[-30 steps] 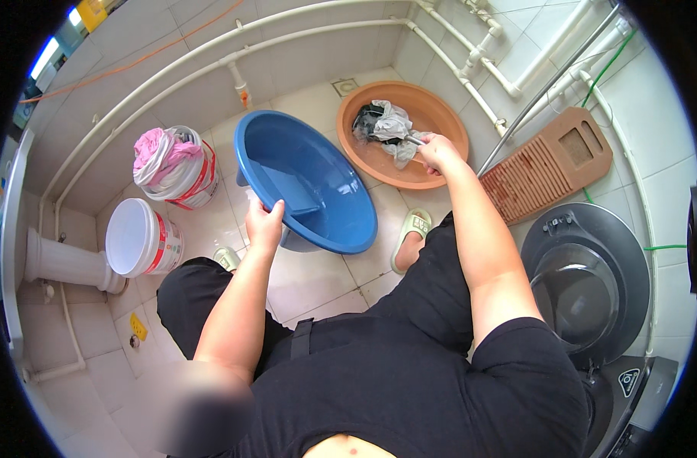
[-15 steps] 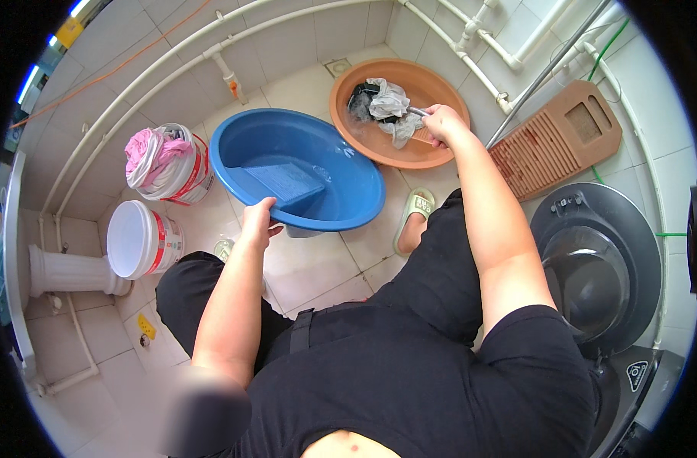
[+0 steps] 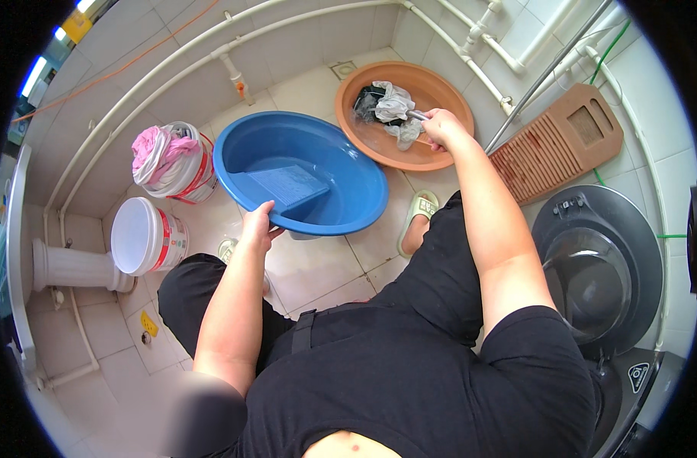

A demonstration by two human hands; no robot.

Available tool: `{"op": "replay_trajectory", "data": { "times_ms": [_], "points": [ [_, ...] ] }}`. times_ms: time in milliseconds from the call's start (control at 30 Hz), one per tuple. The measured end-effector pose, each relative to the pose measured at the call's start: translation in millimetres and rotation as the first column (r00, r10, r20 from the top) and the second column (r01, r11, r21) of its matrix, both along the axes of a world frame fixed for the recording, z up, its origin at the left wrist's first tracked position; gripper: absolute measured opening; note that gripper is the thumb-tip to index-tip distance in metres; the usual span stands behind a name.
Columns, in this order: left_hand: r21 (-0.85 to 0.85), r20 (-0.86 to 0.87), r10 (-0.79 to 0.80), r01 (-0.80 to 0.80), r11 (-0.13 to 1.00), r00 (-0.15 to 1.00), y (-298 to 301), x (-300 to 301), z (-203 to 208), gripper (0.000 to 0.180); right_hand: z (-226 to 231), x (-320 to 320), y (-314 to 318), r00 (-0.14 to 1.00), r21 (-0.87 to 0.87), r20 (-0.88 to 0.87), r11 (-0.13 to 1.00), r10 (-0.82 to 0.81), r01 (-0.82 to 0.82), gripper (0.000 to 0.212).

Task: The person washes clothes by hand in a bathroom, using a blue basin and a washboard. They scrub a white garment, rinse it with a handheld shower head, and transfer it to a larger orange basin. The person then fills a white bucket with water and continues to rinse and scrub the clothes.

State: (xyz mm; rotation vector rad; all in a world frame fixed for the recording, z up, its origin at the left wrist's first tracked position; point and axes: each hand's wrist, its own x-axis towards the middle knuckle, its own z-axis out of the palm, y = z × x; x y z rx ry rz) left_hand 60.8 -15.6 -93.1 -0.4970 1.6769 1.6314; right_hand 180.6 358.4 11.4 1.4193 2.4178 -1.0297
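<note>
My left hand (image 3: 257, 221) grips the near rim of a blue plastic basin (image 3: 341, 183) that stands on the tiled floor with a little water and a built-in ridged slope inside. My right hand (image 3: 438, 126) is stretched out over an orange-brown basin (image 3: 432, 156) and holds a wet grey and white cloth (image 3: 394, 107) that lies bunched with a dark garment in that basin. The two basins stand side by side, the orange one farther right.
A white bucket with pink and white laundry (image 3: 169, 156) and a second white bucket (image 3: 142, 237) stand at the left. A brown washboard (image 3: 562, 141) leans at the right wall. A washing machine door (image 3: 592, 267) is at the right, pipes along the back wall.
The view has shifted so both basins sit lower and closer. My right hand stays on the cloth in the orange basin; my left hand stays on the blue basin's rim.
</note>
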Motion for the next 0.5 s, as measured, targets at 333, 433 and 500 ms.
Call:
{"op": "replay_trajectory", "data": {
  "times_ms": [333, 433, 500],
  "points": [
    [0.136, -0.211, 0.443, -0.423, 0.896, 0.871, -11, -23, -17, 0.018, -57, -5, 11, 0.971, 0.128, -0.205, 0.987, 0.121, -0.096, 0.043],
    [0.299, -0.261, 0.286, -0.205, 0.932, 0.922, -3, -19, 30, 0.013, -70, -5, 7, 0.971, 0.153, -0.032, 0.961, 0.238, -0.230, 0.029],
    [0.424, -0.303, 0.343, -0.196, 0.884, 0.889, 8, -19, 55, 0.012, -81, -2, 5, 0.953, 0.157, 0.089, 0.941, 0.290, -0.301, 0.028]
  ]
}}
